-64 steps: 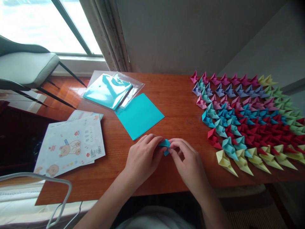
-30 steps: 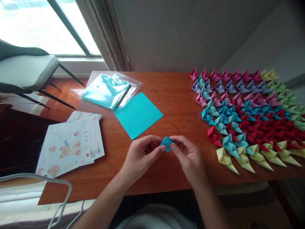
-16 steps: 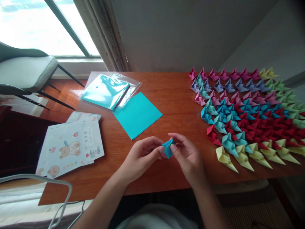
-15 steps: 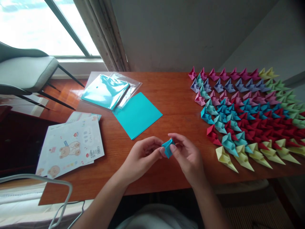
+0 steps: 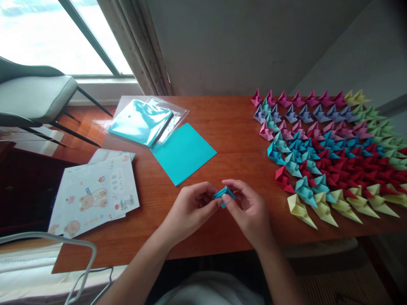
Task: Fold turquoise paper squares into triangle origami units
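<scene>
A small folded piece of blue origami paper [image 5: 225,193] is held between my two hands above the table's near half. My left hand [image 5: 193,207] pinches its left corner between thumb and fingers. My right hand [image 5: 247,209] grips the other side, with the thumb pressed on the near face and the fingers behind. The thumbs hide part of its lower section. Just beyond my left hand lies a stack of flat square turquoise sheets [image 5: 184,153].
Rows of folded paper figures [image 5: 337,161] in several colours cover the right side of the wooden table [image 5: 229,127]. Turquoise paper in a clear plastic sleeve [image 5: 140,122] lies at the back left, with bear-printed packets [image 5: 98,195] nearer. A chair [image 5: 38,95] stands beyond the left edge.
The blue folded paper has been turned in my fingers, so it now shows a flatter, wider peaked edge. My right thumb has shifted slightly left.
</scene>
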A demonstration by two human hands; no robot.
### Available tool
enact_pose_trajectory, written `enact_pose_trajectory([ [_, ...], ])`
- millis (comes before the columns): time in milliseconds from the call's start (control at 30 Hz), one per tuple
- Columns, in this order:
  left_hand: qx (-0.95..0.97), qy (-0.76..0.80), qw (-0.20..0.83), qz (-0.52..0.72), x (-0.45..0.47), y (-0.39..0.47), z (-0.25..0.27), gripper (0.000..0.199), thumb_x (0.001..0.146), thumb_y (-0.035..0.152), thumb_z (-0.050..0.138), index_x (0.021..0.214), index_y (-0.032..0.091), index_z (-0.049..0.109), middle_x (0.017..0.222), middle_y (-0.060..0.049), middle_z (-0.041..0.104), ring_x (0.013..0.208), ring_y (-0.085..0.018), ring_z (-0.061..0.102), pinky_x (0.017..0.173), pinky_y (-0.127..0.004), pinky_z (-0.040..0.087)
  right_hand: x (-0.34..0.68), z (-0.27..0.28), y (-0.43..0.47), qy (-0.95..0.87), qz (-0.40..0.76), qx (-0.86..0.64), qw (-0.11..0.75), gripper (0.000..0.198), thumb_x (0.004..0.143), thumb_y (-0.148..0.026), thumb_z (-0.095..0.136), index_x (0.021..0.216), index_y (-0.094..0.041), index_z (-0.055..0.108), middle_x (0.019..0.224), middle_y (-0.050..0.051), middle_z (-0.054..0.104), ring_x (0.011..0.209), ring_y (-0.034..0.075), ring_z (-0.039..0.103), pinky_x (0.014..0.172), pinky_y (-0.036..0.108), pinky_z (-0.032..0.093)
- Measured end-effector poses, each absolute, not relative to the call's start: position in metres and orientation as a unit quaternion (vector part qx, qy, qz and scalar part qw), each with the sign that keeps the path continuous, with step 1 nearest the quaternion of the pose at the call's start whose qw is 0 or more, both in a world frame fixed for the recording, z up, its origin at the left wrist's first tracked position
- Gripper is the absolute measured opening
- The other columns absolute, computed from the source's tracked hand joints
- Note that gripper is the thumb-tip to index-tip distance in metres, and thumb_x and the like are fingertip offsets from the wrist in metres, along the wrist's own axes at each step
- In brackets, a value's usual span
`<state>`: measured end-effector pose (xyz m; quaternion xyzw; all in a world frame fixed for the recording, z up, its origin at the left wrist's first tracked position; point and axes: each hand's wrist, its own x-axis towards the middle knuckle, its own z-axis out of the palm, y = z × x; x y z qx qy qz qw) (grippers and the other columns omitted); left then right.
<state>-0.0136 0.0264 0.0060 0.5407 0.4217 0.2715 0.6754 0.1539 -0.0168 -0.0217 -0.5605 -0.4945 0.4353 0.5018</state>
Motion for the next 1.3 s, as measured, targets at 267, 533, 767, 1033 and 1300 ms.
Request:
enact_pose_trajectory([
  [267, 0.575, 0.427, 0.656, 0.239, -0.0147, 0.0265, 0.0091, 0.023, 0.086, 0.034, 0.073, 0.082, 0.013, 0.067, 0.072, -0.001, 0.062, 0.068, -0.012, 0.052, 0.059, -0.021, 0.04, 0.1542, -0.0176, -0.0128, -0.513, 0.435, -0.544, 0.502, 0.014, 0.09, -0.025, 0.066, 0.104, -0.026, 0.07, 0.101, 0.004, 0.069, 0.093, 0.019, 0.067, 0.081, 0.032, 0.055],
  [533, 0.531, 0.438, 0.682, 0.248, -0.0132, 0.0272, 0.0126, 0.027, 0.084, 0.038, 0.074, 0.078, 0.012, 0.071, 0.068, -0.003, 0.065, 0.06, -0.012, 0.055, 0.055, -0.021, 0.043, 0.154, -0.0172, -0.0139, -0.492, 0.457, -0.556, 0.489, 0.014, 0.093, -0.033, 0.064, 0.104, -0.025, 0.068, 0.099, 0.004, 0.068, 0.089, 0.019, 0.066, 0.075, 0.029, 0.054],
  [767, 0.565, 0.436, 0.661, 0.231, -0.0149, 0.0243, 0.0075, 0.03, 0.086, 0.04, 0.072, 0.075, 0.012, 0.069, 0.066, -0.002, 0.063, 0.061, -0.012, 0.054, 0.056, -0.021, 0.041, 0.1547, -0.0183, -0.0133, -0.518, 0.441, -0.57, 0.46, 0.012, 0.093, -0.033, 0.062, 0.092, -0.022, 0.065, 0.087, 0.001, 0.064, 0.078, 0.016, 0.062, 0.069, 0.027, 0.05],
  [1033, 0.58, 0.432, 0.655, 0.22, -0.0151, 0.0248, 0.0078, 0.033, 0.088, 0.043, 0.07, 0.077, 0.012, 0.07, 0.067, -0.002, 0.064, 0.061, -0.012, 0.053, 0.055, -0.022, 0.039, 0.1551, -0.0154, -0.0127, -0.537, 0.42, -0.581, 0.444, 0.012, 0.092, -0.032, 0.059, 0.088, -0.021, 0.063, 0.082, 0.0, 0.062, 0.073, 0.015, 0.059, 0.066, 0.026, 0.048],
  [1300, 0.578, 0.434, 0.656, 0.217, -0.0151, 0.0247, 0.0073, 0.033, 0.087, 0.043, 0.07, 0.076, 0.012, 0.07, 0.067, -0.002, 0.064, 0.061, -0.012, 0.054, 0.055, -0.022, 0.039, 0.1541, -0.0137, -0.0129, -0.538, 0.422, -0.577, 0.446, 0.011, 0.093, -0.03, 0.057, 0.087, -0.021, 0.062, 0.081, 0.0, 0.061, 0.073, 0.015, 0.058, 0.065, 0.025, 0.047],
])
